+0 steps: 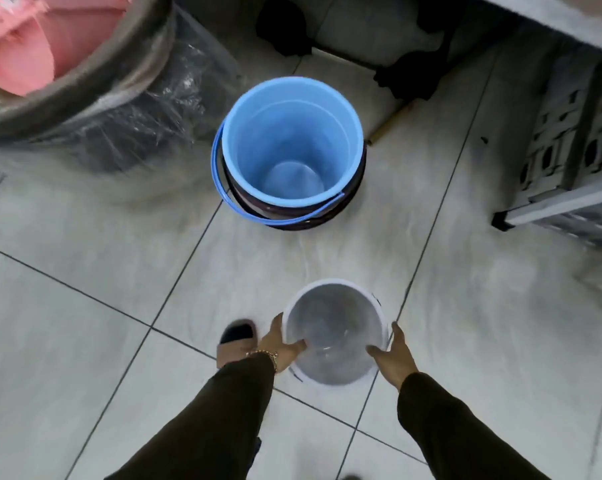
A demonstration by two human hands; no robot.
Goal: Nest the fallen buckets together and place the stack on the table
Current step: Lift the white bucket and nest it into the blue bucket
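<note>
A blue bucket (292,140) stands upright on the tiled floor, nested inside a dark bucket (327,216) whose rim shows around its base. Its blue handle (230,199) hangs down at the front left. Closer to me, a small white bucket (334,334) is held upright just above the floor. My left hand (282,348) grips its left rim with the thumb inside. My right hand (395,358) grips the right rim the same way. Both sleeves are dark.
A large grey tub (95,74) wrapped in clear plastic, with pink cloth inside, stands at the back left. A grey crate (569,140) sits at the right beneath a table edge (569,26). Dark cloth (410,74) lies behind the buckets. My sandalled foot (235,341) is beside my left hand.
</note>
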